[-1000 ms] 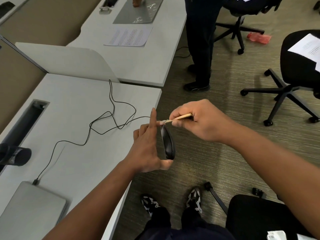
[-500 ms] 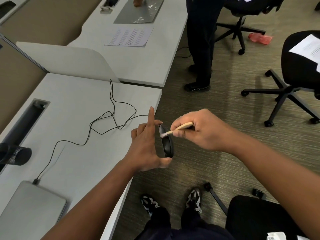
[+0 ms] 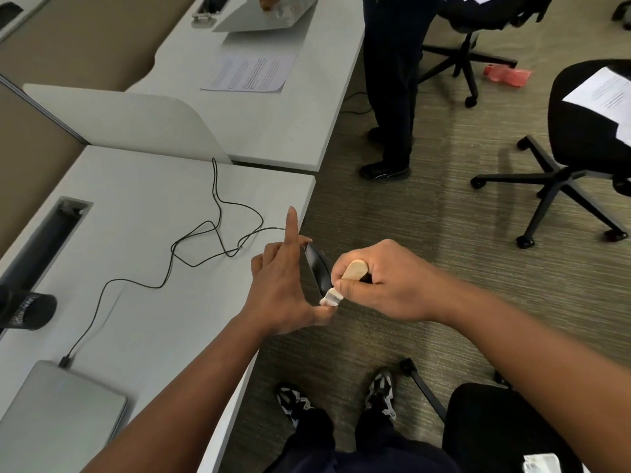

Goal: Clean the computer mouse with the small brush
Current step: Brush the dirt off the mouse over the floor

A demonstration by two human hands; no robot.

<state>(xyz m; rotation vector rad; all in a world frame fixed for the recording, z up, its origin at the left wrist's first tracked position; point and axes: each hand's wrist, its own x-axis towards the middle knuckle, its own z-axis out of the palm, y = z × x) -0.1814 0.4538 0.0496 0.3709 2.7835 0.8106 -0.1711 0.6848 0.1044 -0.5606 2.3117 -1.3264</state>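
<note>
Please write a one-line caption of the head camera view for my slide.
Left hand holds a black computer mouse on edge beside the desk while the right hand sweeps a small wooden brush along it.

A grey-green carpet floor [image 3: 426, 213] lies under the hands, two long white desks [image 3: 143, 213] stand to the left of them with a white divider [image 3: 129, 121] between, and black rolling chairs [image 3: 580, 138] stand far off to the right and up ahead.
</note>
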